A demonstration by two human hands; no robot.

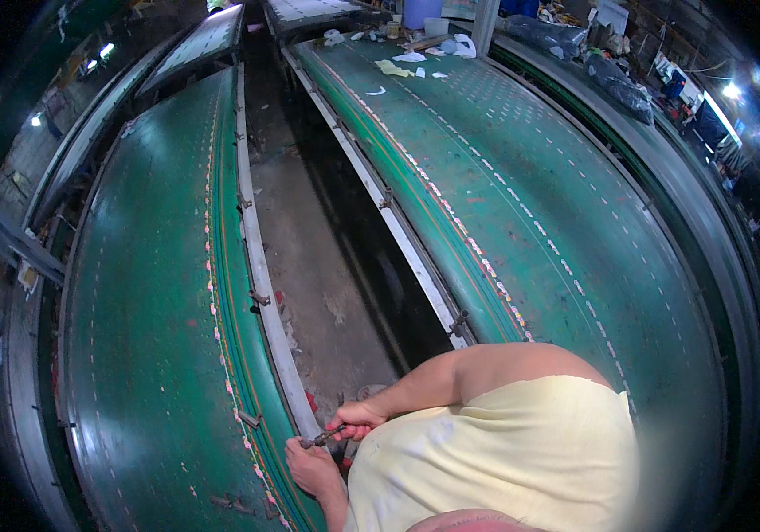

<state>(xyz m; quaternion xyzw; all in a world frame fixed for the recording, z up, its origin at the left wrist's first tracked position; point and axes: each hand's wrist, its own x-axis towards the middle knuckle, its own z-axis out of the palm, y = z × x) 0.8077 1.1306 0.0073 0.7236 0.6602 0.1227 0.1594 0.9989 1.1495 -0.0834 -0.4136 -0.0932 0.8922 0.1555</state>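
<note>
At the rail along the left table's edge, my right hand is closed around a slim dark metal tool; its exact kind is too small to tell. My left hand is beside the tool's other end, with thumb and fingers pinched at a small metal piece by the rail. My fingers partly cover this piece, and I cannot tell whether it is fixed to the rail. Just up the table lies a short metal clamp-like bracket. Another metal bracket rests lower on the green surface.
A long green table lies left of a narrow aisle, and another green table lies right. Metal rails with small protruding brackets edge the aisle. Rags and a blue bucket are at the far end.
</note>
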